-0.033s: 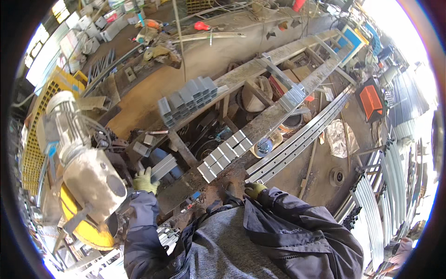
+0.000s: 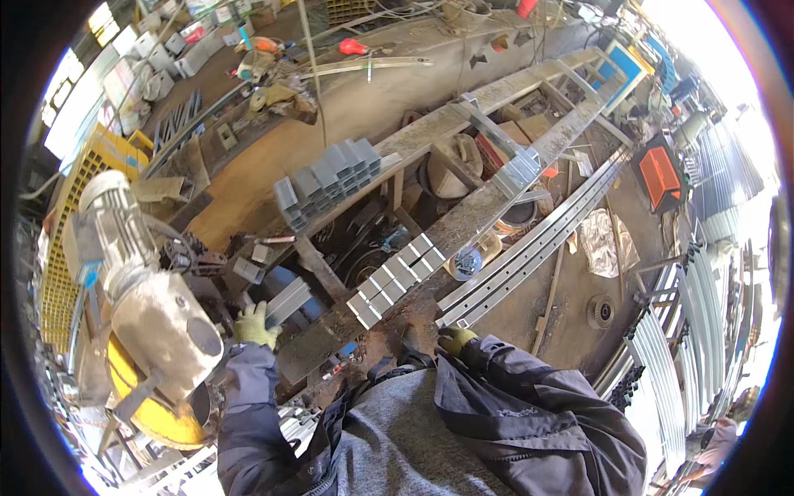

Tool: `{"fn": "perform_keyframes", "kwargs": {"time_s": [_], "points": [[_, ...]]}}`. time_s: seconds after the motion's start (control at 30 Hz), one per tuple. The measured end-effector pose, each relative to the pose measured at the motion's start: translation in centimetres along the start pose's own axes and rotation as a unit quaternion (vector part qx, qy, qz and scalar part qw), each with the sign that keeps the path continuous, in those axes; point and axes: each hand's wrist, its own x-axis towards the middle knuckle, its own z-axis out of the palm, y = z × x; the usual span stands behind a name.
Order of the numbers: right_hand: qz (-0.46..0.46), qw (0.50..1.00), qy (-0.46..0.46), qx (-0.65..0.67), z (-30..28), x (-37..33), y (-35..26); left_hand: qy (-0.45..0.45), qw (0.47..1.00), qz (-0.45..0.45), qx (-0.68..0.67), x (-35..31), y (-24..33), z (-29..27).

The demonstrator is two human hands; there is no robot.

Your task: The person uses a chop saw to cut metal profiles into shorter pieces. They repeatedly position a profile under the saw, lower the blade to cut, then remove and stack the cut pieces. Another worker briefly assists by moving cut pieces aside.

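At the left, my gloved left hand (image 2: pixel 258 325) is beside the near end of a short grey steel channel piece (image 2: pixel 288 302). Its fingers are apart and its thumb lies close to the metal; whether it touches is hard to tell. My gloved right hand (image 2: pixel 455 337) is closed at the near end of the long perforated steel rails (image 2: pixel 504 279), its fingers partly hidden by the sleeve. Between my hands, a double row of short cut steel pieces (image 2: pixel 397 279) lies on the frame beam. Farther off stands a stack of short channel pieces (image 2: pixel 324 183).
A cutting machine with a motor (image 2: pixel 157 318) and yellow guard (image 2: pixel 132 388) stands close at my left. The long steel frame (image 2: pixel 529 165) runs to the far right. A bucket (image 2: pixel 468 263) sits beneath it. Bundled steel profiles (image 2: pixel 670 372) and an orange-and-black box (image 2: pixel 659 180) are at the right.
The view has shifted very slightly, moving the scene a little within the picture. Both hands keep nearly the same places beside the channel piece and the rails.
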Motion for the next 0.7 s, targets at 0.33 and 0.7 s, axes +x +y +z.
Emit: {"fn": "perform_keyframes", "kwargs": {"time_s": [0.33, 0.7], "points": [[0.160, 0.982, 0.013, 0.099, 1.0, 0.7, 11.4, -0.040, 0.990, 0.135, -0.005, 10.3, 18.1, -7.2], [0.178, 0.970, 0.089, 0.144, -4.2, 3.2, 10.1, 0.008, 0.953, 0.286, -0.104, 18.3, 27.5, -5.9]]}}
